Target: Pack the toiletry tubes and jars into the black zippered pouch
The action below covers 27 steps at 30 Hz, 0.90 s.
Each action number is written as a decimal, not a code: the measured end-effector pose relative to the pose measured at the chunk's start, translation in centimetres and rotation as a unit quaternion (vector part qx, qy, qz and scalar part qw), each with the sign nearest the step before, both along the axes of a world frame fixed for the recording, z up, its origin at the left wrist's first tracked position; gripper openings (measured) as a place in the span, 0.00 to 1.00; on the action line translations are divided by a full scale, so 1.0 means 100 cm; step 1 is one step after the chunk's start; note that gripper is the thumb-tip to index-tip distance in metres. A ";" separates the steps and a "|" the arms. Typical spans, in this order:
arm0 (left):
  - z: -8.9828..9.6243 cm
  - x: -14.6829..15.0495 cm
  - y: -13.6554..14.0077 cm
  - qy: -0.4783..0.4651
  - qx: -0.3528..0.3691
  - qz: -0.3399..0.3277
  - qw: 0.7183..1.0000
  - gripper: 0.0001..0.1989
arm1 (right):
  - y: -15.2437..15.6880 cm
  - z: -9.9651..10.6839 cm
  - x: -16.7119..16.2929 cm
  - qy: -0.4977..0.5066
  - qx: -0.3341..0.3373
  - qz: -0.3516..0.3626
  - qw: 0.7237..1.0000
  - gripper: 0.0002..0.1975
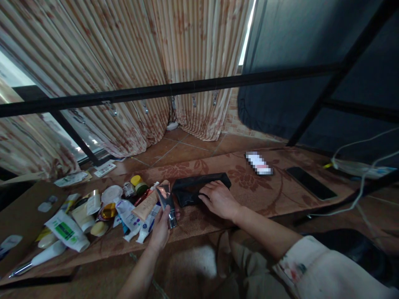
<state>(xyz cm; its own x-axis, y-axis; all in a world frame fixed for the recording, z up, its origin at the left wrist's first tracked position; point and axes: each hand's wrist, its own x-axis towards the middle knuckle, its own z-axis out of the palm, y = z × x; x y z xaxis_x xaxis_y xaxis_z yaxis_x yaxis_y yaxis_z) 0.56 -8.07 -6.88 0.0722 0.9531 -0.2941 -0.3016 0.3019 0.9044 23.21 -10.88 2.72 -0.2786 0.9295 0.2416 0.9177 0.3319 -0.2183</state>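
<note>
My left hand (161, 229) is closed around a dark, shiny squeeze tube (165, 194), its silver cap pointing down toward me. Beside it lies a long black pouch (187, 189) on the patterned cloth. My right hand (222, 201) rests over the pouch's right half, fingers curled in and gripping it; the fingertips are partly hidden against the dark material. Left of the held tube, a beige tube (146, 205) and a white-and-purple tube (129, 214) lie in a heap of toiletries.
The heap includes a green-and-white tube (66, 230), a yellow-capped jar (136, 180) and several bottles. A cardboard box (26, 211) stands at the far left. Two phones, one lit (258, 162) and one dark (311, 182), lie right. A black rail (199, 85) crosses behind.
</note>
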 end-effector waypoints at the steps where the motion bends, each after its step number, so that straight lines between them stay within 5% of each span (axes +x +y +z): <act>1: 0.000 0.000 0.000 -0.003 -0.002 0.001 1.000 0.23 | 0.000 0.000 0.000 -0.002 0.000 -0.001 1.000 0.13; 27: 0.004 0.001 0.000 -0.010 -0.014 0.013 1.000 0.25 | 0.000 0.001 -0.001 -0.005 0.005 -0.010 1.000 0.17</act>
